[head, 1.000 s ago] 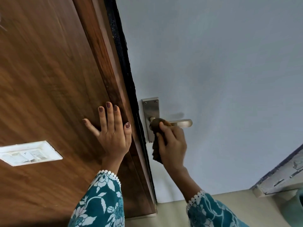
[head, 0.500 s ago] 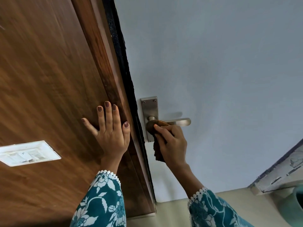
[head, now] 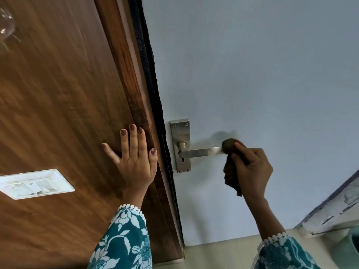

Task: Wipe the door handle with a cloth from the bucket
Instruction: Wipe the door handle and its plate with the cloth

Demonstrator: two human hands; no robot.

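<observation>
A steel lever door handle (head: 200, 152) on a tall backplate (head: 180, 133) is fixed to the pale grey-blue door (head: 252, 74). My right hand (head: 252, 167) is shut on a dark brown cloth (head: 230, 146), wrapped over the free tip of the lever; a loose end of the cloth hangs below my fist. My left hand (head: 136, 160) lies flat with fingers spread on the brown wooden frame (head: 124, 94), just left of the door's edge, holding nothing.
A white switch plate (head: 35, 183) sits on the wood panel at the left. A black seal strip (head: 153, 105) runs between frame and door. At the lower right are a chipped white ledge (head: 334, 210) and the rim of a green bucket (head: 354, 247).
My right hand has slid the cloth along the lever from its pivot by the backplate out to the free tip. The left hand has stayed pressed on the frame.
</observation>
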